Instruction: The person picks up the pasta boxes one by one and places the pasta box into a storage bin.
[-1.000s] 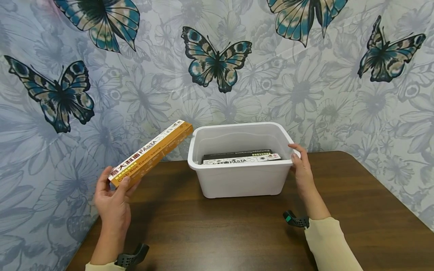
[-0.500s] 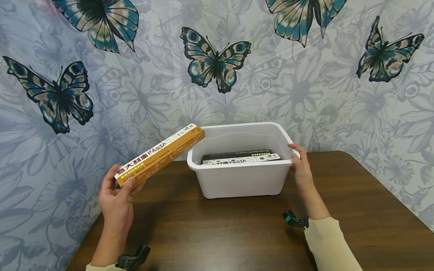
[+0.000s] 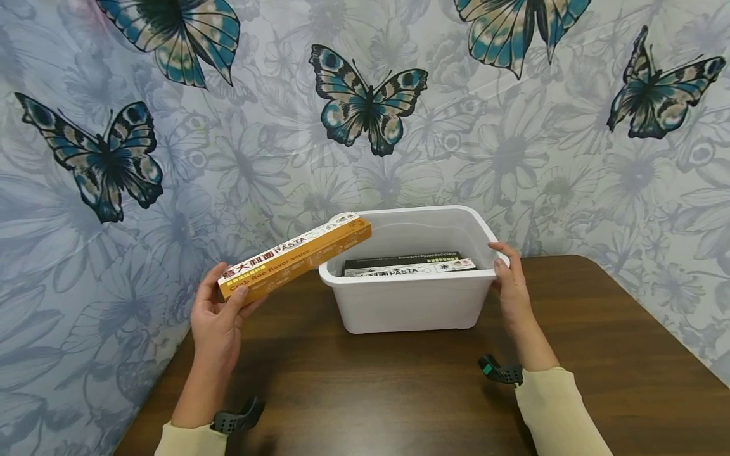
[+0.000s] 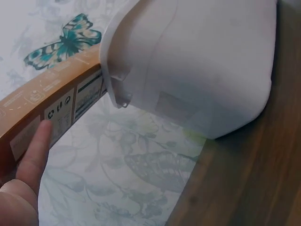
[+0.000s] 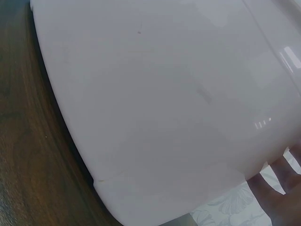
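My left hand (image 3: pixel 219 323) grips the near end of an orange and white pasta box (image 3: pixel 296 253), tilted with its far end raised over the left rim of a white plastic tub (image 3: pixel 407 307). In the left wrist view a finger lies along the printed side of the orange box (image 4: pixel 61 84). My right hand (image 3: pixel 510 291) holds the tub's right rim, with fingers over the edge; in the right wrist view those fingers (image 5: pixel 265 193) reach under the rim. Inside the tub lie a black box (image 3: pixel 399 259) and a white pasta box (image 3: pixel 410 269), their lower parts hidden by the front wall.
The tub stands on a dark brown wooden table (image 3: pixel 365 392), near its back edge. Behind it hangs a pale floral backdrop (image 3: pixel 251 145) with blue butterflies. A black wrist strap (image 3: pixel 239 418) is on the left wrist and another strap (image 3: pixel 499 370) on the right.
My left hand has moved to the right with the orange pasta box, bringing its far end from beside the tub to over the left rim. The right hand stays on the tub's rim.
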The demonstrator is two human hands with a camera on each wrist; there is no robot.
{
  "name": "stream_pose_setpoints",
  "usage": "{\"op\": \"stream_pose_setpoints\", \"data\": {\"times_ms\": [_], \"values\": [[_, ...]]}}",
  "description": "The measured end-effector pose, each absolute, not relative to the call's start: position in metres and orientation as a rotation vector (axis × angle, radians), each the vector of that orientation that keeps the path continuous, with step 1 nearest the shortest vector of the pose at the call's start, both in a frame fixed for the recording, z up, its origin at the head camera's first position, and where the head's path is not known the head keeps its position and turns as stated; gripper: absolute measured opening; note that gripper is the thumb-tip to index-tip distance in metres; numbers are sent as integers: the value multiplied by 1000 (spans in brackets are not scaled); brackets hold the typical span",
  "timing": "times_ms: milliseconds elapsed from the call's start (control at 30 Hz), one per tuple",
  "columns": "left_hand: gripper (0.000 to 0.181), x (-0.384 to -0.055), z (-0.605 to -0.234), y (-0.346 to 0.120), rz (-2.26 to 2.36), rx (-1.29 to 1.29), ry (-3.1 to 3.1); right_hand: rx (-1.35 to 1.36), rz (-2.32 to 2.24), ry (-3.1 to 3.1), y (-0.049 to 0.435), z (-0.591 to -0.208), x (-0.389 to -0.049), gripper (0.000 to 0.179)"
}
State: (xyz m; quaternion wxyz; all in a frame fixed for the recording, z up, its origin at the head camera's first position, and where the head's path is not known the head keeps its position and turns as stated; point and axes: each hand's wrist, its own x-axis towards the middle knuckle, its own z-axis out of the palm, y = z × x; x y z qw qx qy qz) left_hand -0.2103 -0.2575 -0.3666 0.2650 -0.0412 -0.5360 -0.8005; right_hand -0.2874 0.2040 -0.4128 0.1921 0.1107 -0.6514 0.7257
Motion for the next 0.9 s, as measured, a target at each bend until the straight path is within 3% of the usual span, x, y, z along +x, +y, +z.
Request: {"op": "stream_pose_setpoints", "data": {"times_ms": [300,700,900], "values": [[52,-230,-356,-249,-2164,-119,-1541,311,2039,-1822,203,-413,-287,41],[68,-253,-351,-240,-2103,-164,-1687,308,2022,-1829,204,-413,-288,44],[66,-266,-343,-231,-2051,-196,-1793,300,2013,-1836,204,-413,-288,44]]}}
